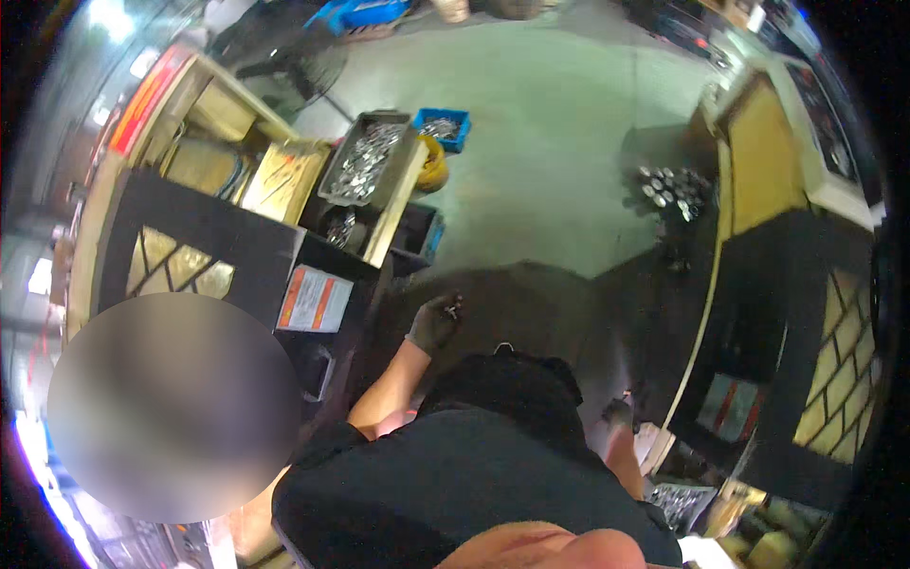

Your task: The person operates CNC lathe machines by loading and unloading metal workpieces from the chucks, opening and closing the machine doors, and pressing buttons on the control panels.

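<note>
My left hand [436,322], in a dark glove, is held out in front of my body, left of centre. Its fingers curl round a small shiny metal piece [453,309]. My right hand [619,411], also gloved, hangs low on the right beside the light edge of a machine. Its fingers look closed, and a small bright tip [627,393] shows at them; I cannot make out what it is. Nearest my left hand is a dark bin [414,237] beside the left machine. A grey tray [332,186] heaped with shiny metal parts stands farther up.
A blue crate [459,142] of metal parts and a yellow round object [431,166] are beyond the tray. On the left stands a black-panelled machine [199,218], on the right another machine [758,275]. A pile of shiny parts [675,192] lies near the right one; a fan [308,71] stands far left.
</note>
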The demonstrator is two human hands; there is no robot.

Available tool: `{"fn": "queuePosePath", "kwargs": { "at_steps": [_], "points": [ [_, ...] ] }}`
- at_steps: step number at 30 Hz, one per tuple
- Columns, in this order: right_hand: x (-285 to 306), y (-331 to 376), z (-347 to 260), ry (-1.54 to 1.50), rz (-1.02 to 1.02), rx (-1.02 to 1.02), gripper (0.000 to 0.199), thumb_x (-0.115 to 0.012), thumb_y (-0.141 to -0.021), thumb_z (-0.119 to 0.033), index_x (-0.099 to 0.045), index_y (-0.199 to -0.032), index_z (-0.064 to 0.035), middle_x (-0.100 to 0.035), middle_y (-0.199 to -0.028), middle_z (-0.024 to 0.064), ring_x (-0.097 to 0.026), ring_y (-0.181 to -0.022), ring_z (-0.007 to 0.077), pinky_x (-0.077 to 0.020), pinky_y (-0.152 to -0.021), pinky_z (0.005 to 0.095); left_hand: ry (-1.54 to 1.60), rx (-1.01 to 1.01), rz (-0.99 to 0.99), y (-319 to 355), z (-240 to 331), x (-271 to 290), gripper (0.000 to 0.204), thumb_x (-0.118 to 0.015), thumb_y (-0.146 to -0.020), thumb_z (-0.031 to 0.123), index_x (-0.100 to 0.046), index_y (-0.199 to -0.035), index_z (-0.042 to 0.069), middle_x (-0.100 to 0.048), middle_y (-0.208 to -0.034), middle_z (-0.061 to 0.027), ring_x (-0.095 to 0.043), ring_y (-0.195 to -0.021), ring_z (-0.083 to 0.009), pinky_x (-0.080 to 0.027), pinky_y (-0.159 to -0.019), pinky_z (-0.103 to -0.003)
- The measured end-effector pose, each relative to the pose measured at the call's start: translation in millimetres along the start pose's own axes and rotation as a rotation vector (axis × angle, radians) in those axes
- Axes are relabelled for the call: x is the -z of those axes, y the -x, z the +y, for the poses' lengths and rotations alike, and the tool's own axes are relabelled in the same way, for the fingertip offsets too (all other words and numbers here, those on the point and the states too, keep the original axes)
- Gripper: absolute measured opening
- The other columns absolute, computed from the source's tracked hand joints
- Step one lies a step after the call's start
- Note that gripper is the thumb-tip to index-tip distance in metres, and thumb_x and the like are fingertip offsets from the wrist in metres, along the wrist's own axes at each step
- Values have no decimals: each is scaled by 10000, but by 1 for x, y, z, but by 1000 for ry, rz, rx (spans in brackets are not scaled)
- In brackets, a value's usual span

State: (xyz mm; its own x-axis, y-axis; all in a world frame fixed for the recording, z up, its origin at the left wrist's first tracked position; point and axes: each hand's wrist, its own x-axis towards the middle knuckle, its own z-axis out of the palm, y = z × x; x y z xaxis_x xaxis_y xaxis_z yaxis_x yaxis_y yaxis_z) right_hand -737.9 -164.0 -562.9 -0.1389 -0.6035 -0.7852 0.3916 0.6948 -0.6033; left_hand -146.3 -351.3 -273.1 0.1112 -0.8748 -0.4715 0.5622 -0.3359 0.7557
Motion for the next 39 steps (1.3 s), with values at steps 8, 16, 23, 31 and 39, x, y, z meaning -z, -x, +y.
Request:
{"fn": "queuePosePath", "kwargs": {
  "at_steps": [8, 16, 23, 31, 39],
  "points": [
    [-199, -118, -177, 463, -56, 283, 313, -639, -871, -254, -556, -1108, -68, -579, -1003, 109, -560, -821, 255, -463, -684, 430, 365, 88, 14, -14, 49, 2, 236, -537, -957, 246, -650, -1075, 75, -660, -921, -58, -613, -841, -175, -491, -798, -314],
    [-387, -167, -232, 705, -149, 320, 125, -639, -868, -139, -572, -940, -63, -633, -794, 102, -650, -651, 222, -482, -496, 356, 80, -36, 157, -3, 119, -28, 223, -523, -938, 196, -588, -1123, 89, -566, -843, -18, -502, -674, -104, -395, -583, -247],
    [-622, -133, -327, 769, -753, 282, 234, -610, -892, -132, -599, -1060, 31, -645, -811, 100, -639, -682, 178, -501, -564, 336, 169, -190, 243, -18, 150, -21, 229, -578, -935, 185, -590, -1121, 54, -588, -829, -27, -541, -676, -104, -416, -570, -243],
    [-857, 12, -387, 889, -1297, 553, 237, -587, -921, -159, -619, -1047, 40, -655, -891, 100, -615, -736, 144, -500, -673, 286, 271, -305, 628, 6, 163, -50, 409, -468, -984, 415, -627, -1149, 75, -579, -744, 23, -525, -638, -56, -401, -534, -212],
    [-870, 206, -327, 900, -1652, 579, 451, -579, -934, -170, -474, -1344, -14, -540, -1270, 156, -562, -1100, 217, -441, -964, 340, 601, -404, 980, 76, 109, -46, 356, -455, -996, 383, -608, -1186, 123, -592, -816, 37, -510, -677, -57, -407, -552, -212]
  ]
}}
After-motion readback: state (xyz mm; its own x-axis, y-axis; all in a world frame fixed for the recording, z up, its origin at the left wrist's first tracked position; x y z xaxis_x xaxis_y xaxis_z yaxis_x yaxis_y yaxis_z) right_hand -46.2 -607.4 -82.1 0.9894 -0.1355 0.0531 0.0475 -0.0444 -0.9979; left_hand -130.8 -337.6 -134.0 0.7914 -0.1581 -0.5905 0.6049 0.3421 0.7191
